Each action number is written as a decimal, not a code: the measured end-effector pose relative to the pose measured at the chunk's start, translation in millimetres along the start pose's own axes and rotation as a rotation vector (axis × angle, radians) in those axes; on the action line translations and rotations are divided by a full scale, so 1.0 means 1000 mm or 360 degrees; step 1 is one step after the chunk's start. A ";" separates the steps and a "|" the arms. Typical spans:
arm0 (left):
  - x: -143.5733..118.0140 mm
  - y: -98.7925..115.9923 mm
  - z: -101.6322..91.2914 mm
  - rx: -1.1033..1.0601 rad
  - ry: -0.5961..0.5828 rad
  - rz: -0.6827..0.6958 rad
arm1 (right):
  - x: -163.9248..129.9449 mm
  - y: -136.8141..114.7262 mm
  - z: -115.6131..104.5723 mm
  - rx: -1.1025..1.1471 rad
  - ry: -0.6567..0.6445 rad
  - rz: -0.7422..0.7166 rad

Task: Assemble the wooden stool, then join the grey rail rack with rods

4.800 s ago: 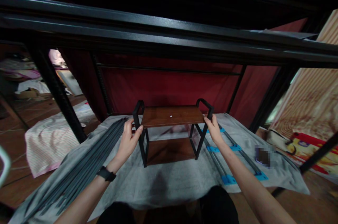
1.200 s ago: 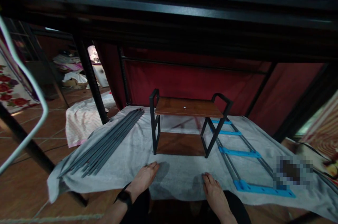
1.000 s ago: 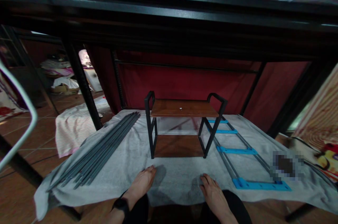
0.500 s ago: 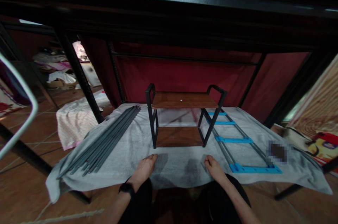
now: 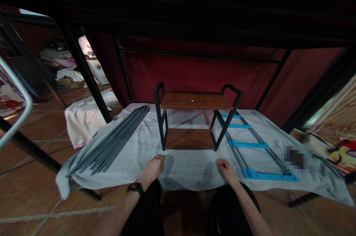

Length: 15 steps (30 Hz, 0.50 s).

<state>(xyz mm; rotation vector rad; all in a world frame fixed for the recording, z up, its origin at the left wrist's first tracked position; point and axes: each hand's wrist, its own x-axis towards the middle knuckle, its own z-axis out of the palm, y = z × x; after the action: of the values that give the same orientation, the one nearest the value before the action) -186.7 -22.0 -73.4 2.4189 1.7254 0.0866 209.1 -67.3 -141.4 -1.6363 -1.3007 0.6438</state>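
Both hands have come off the small shelf's handles since the earliest frame and now lie low on the grey cloth [image 5: 183,171]. Nearest, the left hand [image 5: 152,168] rests flat and open on the cloth's front part, a dark watch [image 5: 135,187] on its wrist; the right hand [image 5: 227,167] rests there too, fingers loosely curled and holding nothing. With both hands planted like this, I judge it wise to keep the weight even so the cloth does not drag what stands on it.

Just beyond, between the hands, the two-tier shelf [image 5: 196,117] stands upright on its black metal legs, wooden boards level, long axis running left to right, its open front facing the person. To its left lies a bundle of grey rods [image 5: 116,137], angled away; to its right, a frame with blue crosspieces [image 5: 251,147]. A red curtain [image 5: 194,72] hangs behind.
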 end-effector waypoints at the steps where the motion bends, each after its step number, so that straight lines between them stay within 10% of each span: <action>1: 0.001 0.000 0.001 -0.0015 0.0006 -0.0029 | -0.001 -0.001 0.003 -0.0040 -0.0016 -0.0025; 15: 0.015 -0.003 0.030 -0.0008 -0.0087 -0.0219 | 0.007 -0.015 0.023 -0.0613 -0.0340 -0.0068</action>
<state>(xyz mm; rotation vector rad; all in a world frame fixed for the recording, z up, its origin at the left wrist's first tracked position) -180.0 -9.6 -104.5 2.2690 1.8584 0.0077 185.1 -53.0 -137.4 -1.8779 -1.6918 0.5786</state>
